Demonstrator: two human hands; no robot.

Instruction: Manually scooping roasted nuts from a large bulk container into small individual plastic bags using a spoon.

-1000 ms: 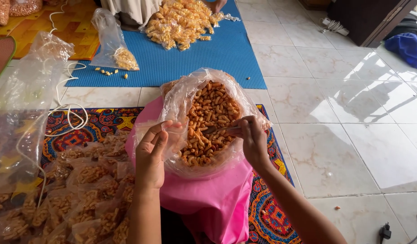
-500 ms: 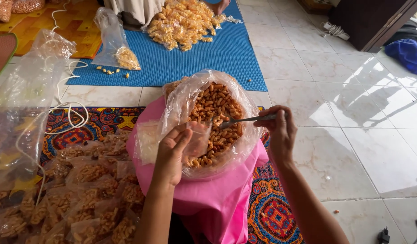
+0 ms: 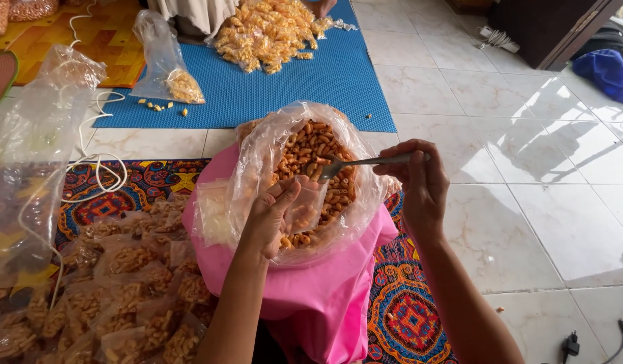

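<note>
The right hand (image 3: 419,189) holds a spoon (image 3: 365,162) over a big bag (image 3: 257,162) full of brown snacks (image 3: 318,152). The left hand (image 3: 271,216) pinches a small bag (image 3: 306,205) open just under the spoon. The big bag sits on pink cloth (image 3: 325,296). Many small filled packs (image 3: 122,296) lie on a bright rug (image 3: 406,317). A blue mat (image 3: 271,94) with yellow snacks (image 3: 267,30) lies further off.

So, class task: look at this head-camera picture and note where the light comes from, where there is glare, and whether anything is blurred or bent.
Head view: daylight enters from the upper right, leaving bright glare patches on the floor tiles; the clear plastic bag of snacks shines along its folds; the spoon in the right hand and the left hand are sharp; the tile lines bend slightly near the edges.
</note>
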